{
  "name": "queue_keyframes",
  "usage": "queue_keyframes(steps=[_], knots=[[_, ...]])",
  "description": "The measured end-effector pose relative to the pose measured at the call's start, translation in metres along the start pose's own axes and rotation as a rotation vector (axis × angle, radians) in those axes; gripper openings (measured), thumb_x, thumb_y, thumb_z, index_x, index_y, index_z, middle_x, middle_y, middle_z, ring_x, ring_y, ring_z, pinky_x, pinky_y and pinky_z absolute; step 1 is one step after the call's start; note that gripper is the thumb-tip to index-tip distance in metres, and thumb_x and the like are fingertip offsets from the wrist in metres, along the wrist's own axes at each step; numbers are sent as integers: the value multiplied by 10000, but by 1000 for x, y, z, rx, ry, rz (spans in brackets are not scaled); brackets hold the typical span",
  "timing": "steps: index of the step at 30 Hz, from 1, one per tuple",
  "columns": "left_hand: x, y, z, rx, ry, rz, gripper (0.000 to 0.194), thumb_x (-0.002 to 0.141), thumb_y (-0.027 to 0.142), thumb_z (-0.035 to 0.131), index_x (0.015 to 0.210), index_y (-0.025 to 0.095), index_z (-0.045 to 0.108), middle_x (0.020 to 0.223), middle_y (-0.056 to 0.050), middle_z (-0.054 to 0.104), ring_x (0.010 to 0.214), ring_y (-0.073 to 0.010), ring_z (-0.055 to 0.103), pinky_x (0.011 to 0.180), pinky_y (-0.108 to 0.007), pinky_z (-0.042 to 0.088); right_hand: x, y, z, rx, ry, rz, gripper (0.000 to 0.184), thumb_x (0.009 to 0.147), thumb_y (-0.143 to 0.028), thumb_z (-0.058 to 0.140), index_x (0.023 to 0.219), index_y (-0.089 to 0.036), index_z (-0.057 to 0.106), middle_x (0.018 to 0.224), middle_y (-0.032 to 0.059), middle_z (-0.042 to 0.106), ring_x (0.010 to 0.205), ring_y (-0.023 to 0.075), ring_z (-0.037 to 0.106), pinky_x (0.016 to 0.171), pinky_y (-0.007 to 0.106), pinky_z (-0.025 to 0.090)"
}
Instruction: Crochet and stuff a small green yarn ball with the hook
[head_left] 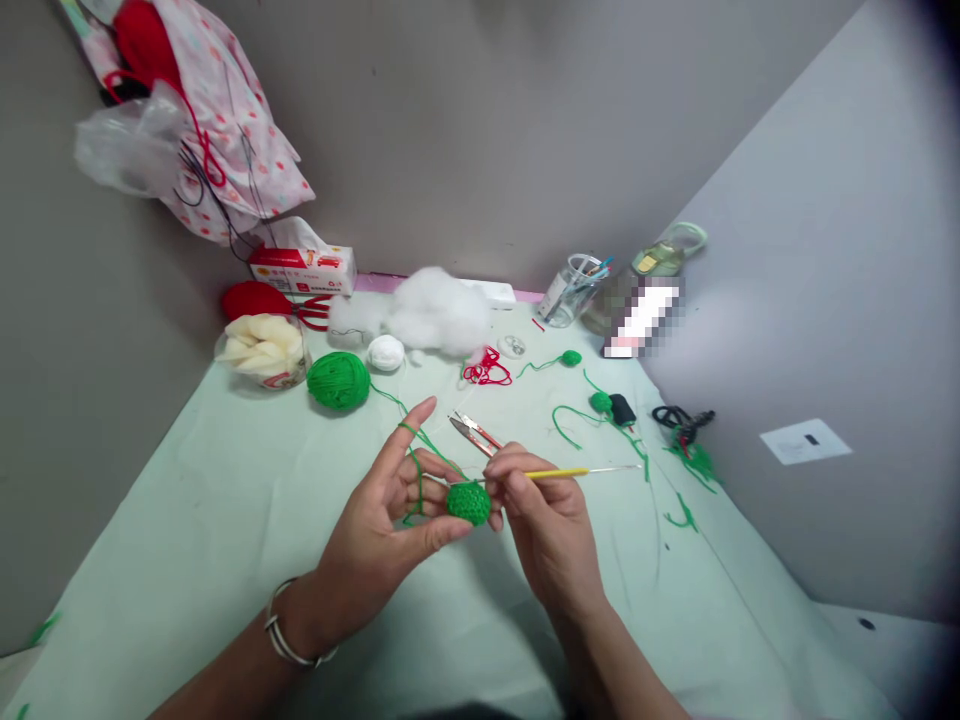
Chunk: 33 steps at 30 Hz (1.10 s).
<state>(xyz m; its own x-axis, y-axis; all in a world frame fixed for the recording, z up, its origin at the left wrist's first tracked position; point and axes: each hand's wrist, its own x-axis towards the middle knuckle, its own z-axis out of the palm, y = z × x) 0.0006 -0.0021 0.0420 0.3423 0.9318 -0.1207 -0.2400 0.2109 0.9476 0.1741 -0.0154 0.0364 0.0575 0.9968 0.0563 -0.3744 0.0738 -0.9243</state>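
Between the thumb and fingers of my left hand [382, 515] is a small green crocheted piece [469, 503], rounded in shape. Green yarn loops over my raised left index finger and runs back to a green yarn ball [338, 381]. My right hand [544, 510] pinches a crochet hook [555, 473] with a yellow grip. The hook's tip end meets the top edge of the green piece; its other thin metal end points right. Just beyond my right fingers lie small scissors [474, 434], their blades apart and their handles partly hidden.
White stuffing [439, 312] and a white yarn ball [385, 352] lie at the back. A plastic tub [262, 355] stands left, near a tissue box [304, 270]. A clear jar [570, 290] and a phone [643, 317] are back right. Small green crocheted pieces [600, 402] and yarn scraps lie right.
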Motion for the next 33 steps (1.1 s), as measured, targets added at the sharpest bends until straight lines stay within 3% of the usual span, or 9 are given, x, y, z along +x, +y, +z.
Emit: queue_keyframes(steps=[3, 7, 9, 12, 16, 19, 23, 27, 33], knots=[[2, 4, -1, 14, -56, -66, 1113, 768, 263, 854, 1616, 419, 150, 975, 30, 658, 460, -8, 499, 475, -154, 468, -1, 1, -7, -22, -58, -21, 160, 924, -369, 716, 914, -242, 813, 783, 32, 639, 628, 127, 573, 523, 254, 463], [3, 8, -3, 101, -44, -42, 1161, 760, 238, 851, 1628, 408, 99, 947, 34, 686, 465, 5, 342, 493, -142, 404, -1, 1, -14, -45, -142, -27, 141, 946, -337, 692, 977, -254, 802, 869, 38, 647, 675, 130, 608, 565, 265, 493], [2, 8, -4, 172, -24, -7, 1144, 773, 219, 831, 1629, 411, 96, 970, 28, 699, 487, -11, 374, 524, -158, 427, -1, 1, -14, -49, -136, -47, 139, 945, -333, 694, 965, -252, 805, 884, 41, 645, 685, 132, 611, 581, 272, 500], [1, 4, -4, 269, -7, 62, 1127, 773, 200, 819, 1630, 401, 114, 975, 23, 714, 612, -63, 552, 620, -182, 496, -2, 0, -11, -10, -84, -55, 130, 926, -339, 719, 918, -256, 818, 852, 36, 644, 666, 124, 602, 557, 253, 489], [-1, 0, -2, 279, -34, 87, 1116, 800, 228, 802, 1636, 382, 78, 978, 6, 725, 876, -160, 687, 744, -238, 556, -1, -4, -6, 137, -71, 95, 167, 892, -384, 753, 855, -231, 809, 752, 16, 619, 589, 96, 548, 500, 209, 460], [0, -2, -3, 284, -26, 112, 1074, 818, 210, 780, 1624, 418, 102, 1005, 9, 707, 866, -159, 681, 733, -252, 557, 0, -7, -6, 181, -77, 152, 249, 904, -415, 728, 818, -188, 782, 737, 18, 604, 621, 98, 560, 533, 199, 478], [1, -6, -5, 362, -16, 235, 1018, 835, 133, 741, 1593, 490, 163, 1021, 39, 677, 779, -114, 608, 805, -269, 530, 0, -7, -7, 166, -59, 179, 158, 901, -343, 739, 862, -193, 769, 746, 16, 647, 630, 86, 579, 576, 182, 483], [2, -7, -6, 428, -18, 316, 1006, 839, 91, 726, 1574, 524, 192, 998, 60, 668, 773, -111, 535, 817, -257, 490, -2, -5, -8, 159, -90, 179, 189, 939, -381, 697, 921, -207, 769, 650, -10, 613, 558, 74, 529, 547, 180, 450], [4, -5, -6, 408, -31, 263, 987, 840, 94, 714, 1586, 478, 196, 993, 51, 660, 778, -120, 520, 797, -265, 470, 0, -6, -7, 137, -111, 133, 214, 935, -376, 702, 846, -191, 762, 746, 3, 625, 612, 81, 557, 573, 204, 459]])
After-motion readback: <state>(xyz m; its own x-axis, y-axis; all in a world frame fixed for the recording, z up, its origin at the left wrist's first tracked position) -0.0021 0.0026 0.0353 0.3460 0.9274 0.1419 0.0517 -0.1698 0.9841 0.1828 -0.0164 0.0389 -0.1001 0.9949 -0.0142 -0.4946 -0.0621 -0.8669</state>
